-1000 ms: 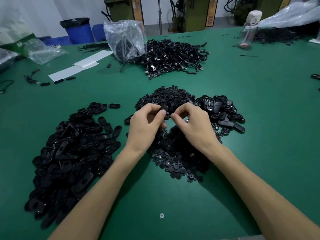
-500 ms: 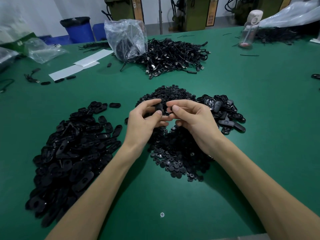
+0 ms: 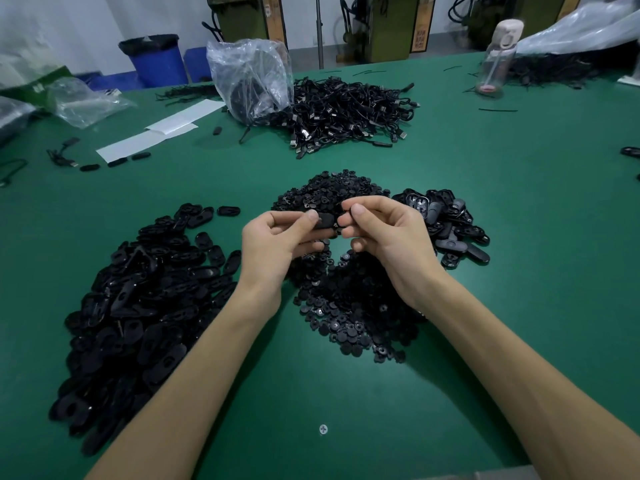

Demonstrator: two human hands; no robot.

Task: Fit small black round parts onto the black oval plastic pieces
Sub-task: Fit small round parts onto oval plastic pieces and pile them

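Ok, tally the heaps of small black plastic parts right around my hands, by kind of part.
Oval-piece heaps: 2, large heap at left, small heap at right
Round-part heaps: 1, middle heap
Total: 3

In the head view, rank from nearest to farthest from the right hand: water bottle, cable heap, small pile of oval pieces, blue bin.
1. small pile of oval pieces, just right of the right hand.
2. cable heap, mid-table behind.
3. water bottle, far right edge.
4. blue bin, beyond the table, far left.
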